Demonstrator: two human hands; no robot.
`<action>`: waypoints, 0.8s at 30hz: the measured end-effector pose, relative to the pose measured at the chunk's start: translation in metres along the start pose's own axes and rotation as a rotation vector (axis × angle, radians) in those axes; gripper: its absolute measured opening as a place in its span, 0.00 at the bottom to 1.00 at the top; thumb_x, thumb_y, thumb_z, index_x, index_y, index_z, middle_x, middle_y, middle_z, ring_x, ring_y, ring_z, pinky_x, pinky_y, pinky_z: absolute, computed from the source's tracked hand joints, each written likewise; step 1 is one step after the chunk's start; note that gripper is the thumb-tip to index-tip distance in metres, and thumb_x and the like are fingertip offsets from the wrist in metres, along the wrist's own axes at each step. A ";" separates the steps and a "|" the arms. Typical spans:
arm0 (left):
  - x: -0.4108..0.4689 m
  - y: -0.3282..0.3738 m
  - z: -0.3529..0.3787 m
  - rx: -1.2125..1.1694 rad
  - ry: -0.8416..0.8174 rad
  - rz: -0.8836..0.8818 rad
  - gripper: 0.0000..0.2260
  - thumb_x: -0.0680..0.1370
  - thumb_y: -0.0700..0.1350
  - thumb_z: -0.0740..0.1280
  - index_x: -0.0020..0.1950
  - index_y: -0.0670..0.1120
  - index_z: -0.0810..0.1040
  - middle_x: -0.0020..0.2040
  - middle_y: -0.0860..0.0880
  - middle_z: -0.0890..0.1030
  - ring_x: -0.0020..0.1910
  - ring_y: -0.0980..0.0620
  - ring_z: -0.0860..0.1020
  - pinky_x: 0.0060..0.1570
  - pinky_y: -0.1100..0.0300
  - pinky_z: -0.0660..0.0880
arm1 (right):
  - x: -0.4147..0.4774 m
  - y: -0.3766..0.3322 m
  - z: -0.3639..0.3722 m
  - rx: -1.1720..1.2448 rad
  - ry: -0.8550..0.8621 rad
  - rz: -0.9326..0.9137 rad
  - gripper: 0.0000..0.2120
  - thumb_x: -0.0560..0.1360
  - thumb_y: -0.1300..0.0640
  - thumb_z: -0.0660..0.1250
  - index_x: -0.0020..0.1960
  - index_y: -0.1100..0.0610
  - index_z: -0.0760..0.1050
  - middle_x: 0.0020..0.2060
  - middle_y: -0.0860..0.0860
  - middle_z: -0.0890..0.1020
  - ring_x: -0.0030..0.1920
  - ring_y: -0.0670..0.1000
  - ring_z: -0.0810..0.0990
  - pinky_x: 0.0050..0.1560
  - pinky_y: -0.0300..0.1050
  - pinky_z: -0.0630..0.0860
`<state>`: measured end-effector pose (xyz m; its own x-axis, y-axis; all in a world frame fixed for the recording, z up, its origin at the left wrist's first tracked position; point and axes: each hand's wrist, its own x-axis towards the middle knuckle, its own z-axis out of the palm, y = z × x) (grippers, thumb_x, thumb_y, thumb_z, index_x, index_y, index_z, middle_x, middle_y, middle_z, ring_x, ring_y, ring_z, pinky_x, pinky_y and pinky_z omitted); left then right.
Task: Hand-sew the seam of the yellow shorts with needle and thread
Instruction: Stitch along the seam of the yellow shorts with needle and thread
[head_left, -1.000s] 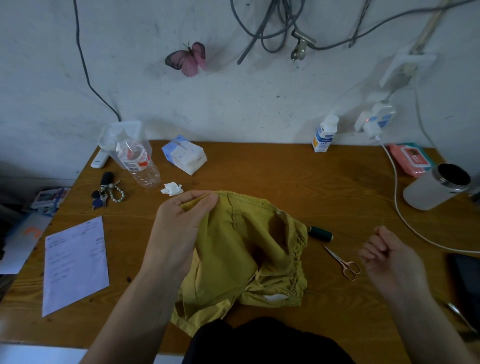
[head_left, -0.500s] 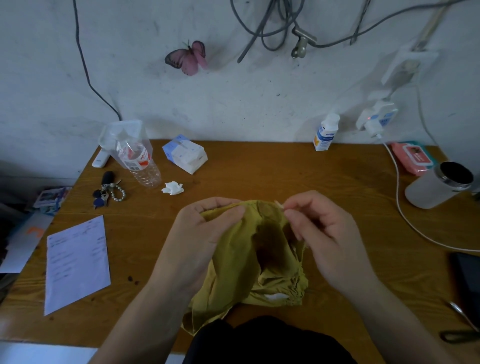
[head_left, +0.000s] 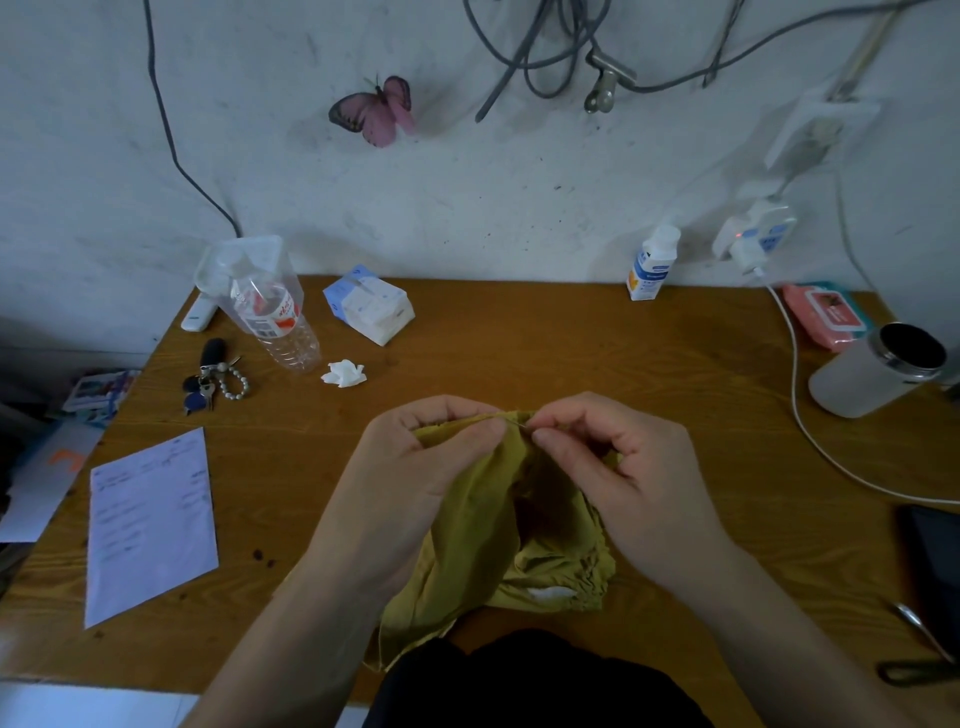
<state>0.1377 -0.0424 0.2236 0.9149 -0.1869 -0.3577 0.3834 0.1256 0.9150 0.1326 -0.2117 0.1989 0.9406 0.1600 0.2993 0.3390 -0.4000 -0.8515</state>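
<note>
The yellow shorts (head_left: 483, 540) lie bunched on the wooden table (head_left: 571, 353) in front of me, their top edge lifted. My left hand (head_left: 415, 467) pinches that raised seam edge between thumb and fingers. My right hand (head_left: 618, 467) pinches a thin needle (head_left: 521, 425) at the seam, right beside the left fingertips. The thread is too fine to make out. A white label shows low on the shorts.
A sheet of paper (head_left: 150, 519) lies at the left, with keys (head_left: 210, 379), a plastic bottle (head_left: 275, 322), a tissue pack (head_left: 371, 306) and a crumpled tissue (head_left: 343, 373) behind. At the right are a white cable (head_left: 800, 415), a cup (head_left: 878, 369), a pink wipes pack (head_left: 826, 317) and a dark phone (head_left: 935, 561).
My right hand came in from the right side of the table to the seam and now pinches the needle there. My left hand shifted slightly right, still holding the seam edge.
</note>
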 end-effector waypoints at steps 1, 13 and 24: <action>0.000 0.000 0.000 0.000 -0.004 -0.002 0.07 0.63 0.47 0.70 0.38 0.48 0.85 0.35 0.46 0.84 0.34 0.51 0.82 0.35 0.61 0.79 | 0.000 0.000 0.000 -0.003 -0.005 0.002 0.06 0.74 0.56 0.64 0.47 0.48 0.79 0.35 0.43 0.81 0.36 0.44 0.79 0.34 0.42 0.76; -0.001 0.000 0.000 0.079 0.018 0.027 0.06 0.65 0.47 0.70 0.38 0.49 0.85 0.35 0.47 0.84 0.33 0.51 0.81 0.36 0.60 0.79 | 0.002 -0.005 -0.002 0.014 -0.052 0.076 0.05 0.74 0.54 0.65 0.45 0.48 0.79 0.35 0.46 0.82 0.36 0.46 0.80 0.37 0.48 0.76; -0.002 -0.001 0.002 0.224 0.060 0.111 0.08 0.74 0.41 0.68 0.38 0.51 0.84 0.36 0.48 0.84 0.37 0.49 0.83 0.37 0.60 0.79 | 0.003 -0.006 -0.007 0.109 -0.257 0.202 0.11 0.78 0.58 0.62 0.56 0.46 0.77 0.27 0.40 0.77 0.29 0.39 0.73 0.31 0.30 0.68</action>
<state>0.1347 -0.0442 0.2236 0.9583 -0.1254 -0.2570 0.2486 -0.0784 0.9654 0.1336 -0.2152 0.2086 0.9491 0.3148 0.0137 0.1296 -0.3506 -0.9275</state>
